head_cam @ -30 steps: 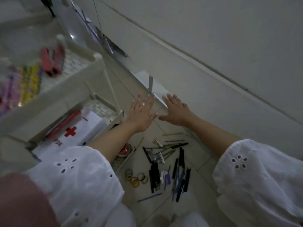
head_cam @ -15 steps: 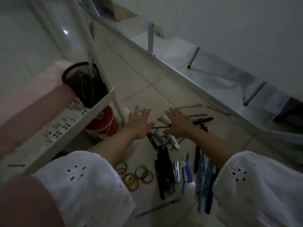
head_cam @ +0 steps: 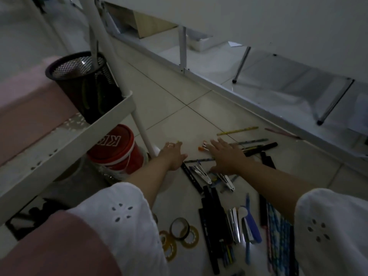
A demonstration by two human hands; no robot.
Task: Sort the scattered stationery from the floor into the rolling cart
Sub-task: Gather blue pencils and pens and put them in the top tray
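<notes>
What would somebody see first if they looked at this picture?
The left hand and right hand stretch open over a jumble of pens and rulers on the tiled floor. Yellow tape rolls lie nearer the person. A red bucket sits below the white cart, which carries a black mesh cup.

View has dropped: cart's upper trays are out of frame, lower tray [head_cam: 79, 136] with black mesh cup [head_cam: 83, 86] and red bucket [head_cam: 117, 150] beneath it now in sight. Both hands have come down from above far tiles to floor. Right hand [head_cam: 227, 156], fingers spread, now over pencils and black marker [head_cam: 260, 149]. Left hand [head_cam: 173, 156] flat beside cart leg [head_cam: 142, 134]; thumbs wider apart than before.
</notes>
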